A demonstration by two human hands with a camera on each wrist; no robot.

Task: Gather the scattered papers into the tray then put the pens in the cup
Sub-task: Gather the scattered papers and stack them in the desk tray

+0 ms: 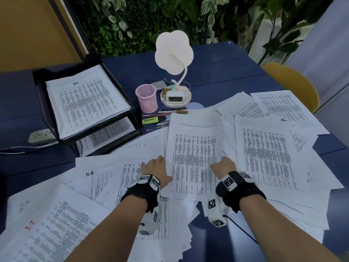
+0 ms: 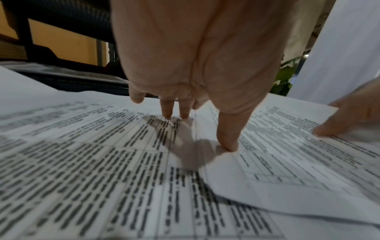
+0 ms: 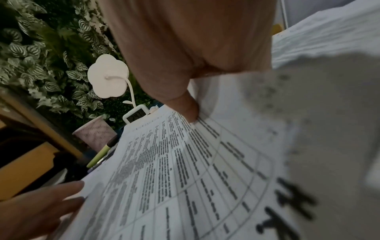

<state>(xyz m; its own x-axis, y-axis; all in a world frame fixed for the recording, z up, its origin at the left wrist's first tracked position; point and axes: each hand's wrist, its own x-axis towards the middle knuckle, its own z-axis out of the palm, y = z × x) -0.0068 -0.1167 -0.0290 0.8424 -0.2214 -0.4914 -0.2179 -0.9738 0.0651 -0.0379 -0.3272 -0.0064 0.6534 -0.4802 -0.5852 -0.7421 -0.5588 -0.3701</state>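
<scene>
Printed sheets lie scattered over the blue table (image 1: 217, 72). My hands sit on either side of the centre sheet (image 1: 192, 152). My left hand (image 1: 154, 167) has straight fingers (image 2: 166, 110) touching the paper beneath, its thumb pressing the sheet's left edge. My right hand (image 1: 223, 165) pinches the sheet's right edge, thumb (image 3: 191, 113) on top, fingers hidden below. The black two-tier tray (image 1: 38, 80) at the left holds papers. A pink mesh cup (image 1: 147, 99) stands beside it, with several pens (image 1: 172, 111) and a yellow highlighter (image 1: 151, 121) lying in front.
A white flower-shaped lamp with a small clock (image 1: 175, 95) stands behind the pens. A power strip (image 1: 40, 136) lies left of the tray. A yellow chair (image 1: 294, 86) is at the table's right side, and a plant wall rises behind.
</scene>
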